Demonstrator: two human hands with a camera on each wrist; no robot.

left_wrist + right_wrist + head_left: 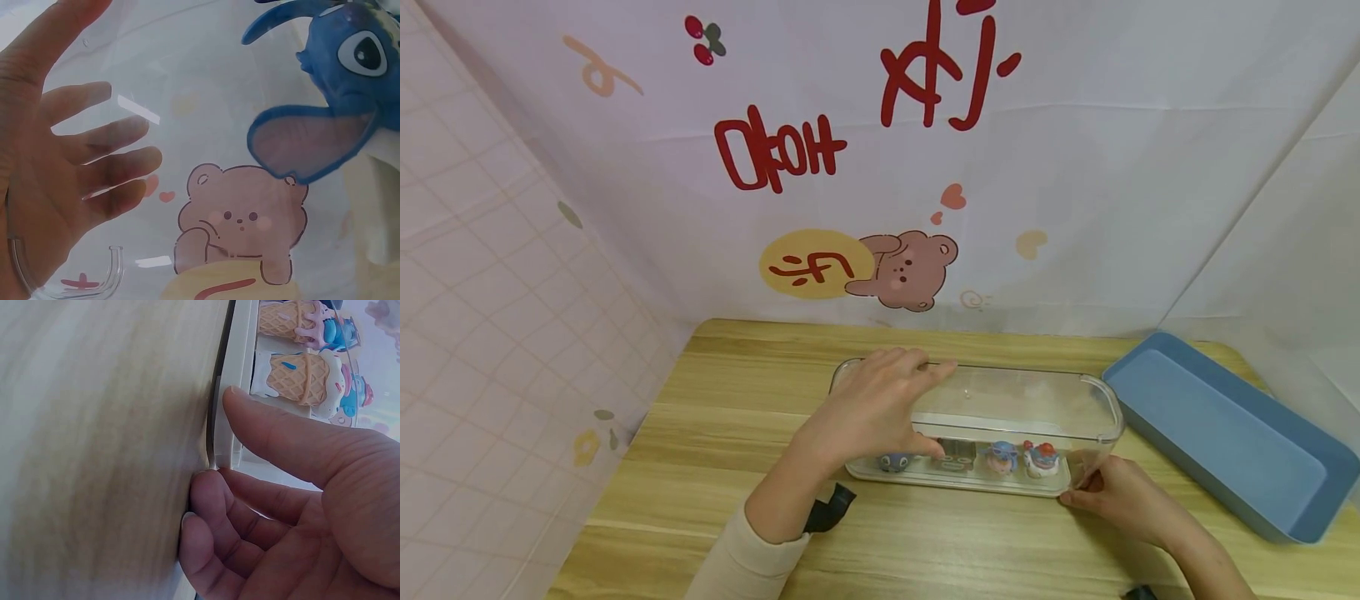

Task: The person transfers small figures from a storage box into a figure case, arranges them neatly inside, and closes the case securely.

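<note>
A long clear display box (1022, 400) with a pale base lies across the table. Inside stands a row of small figures, among them a blue big-eared one (362, 69) at the left and ice-cream-cone figures (300, 378) at the right. My left hand (880, 408) lies over the box's left half, fingers spread across the top and thumb along the front. In the left wrist view its fingers look nearly straight. My right hand (1120, 496) pinches the front right corner of the base, the thumb on its edge and the fingertips low by the table.
A shallow blue tray (1232, 442) stands at the right, close to the box's right end. Behind the wooden table (715, 467) hangs a white printed cloth (1112, 208). Black straps (831, 508) show at the wrists.
</note>
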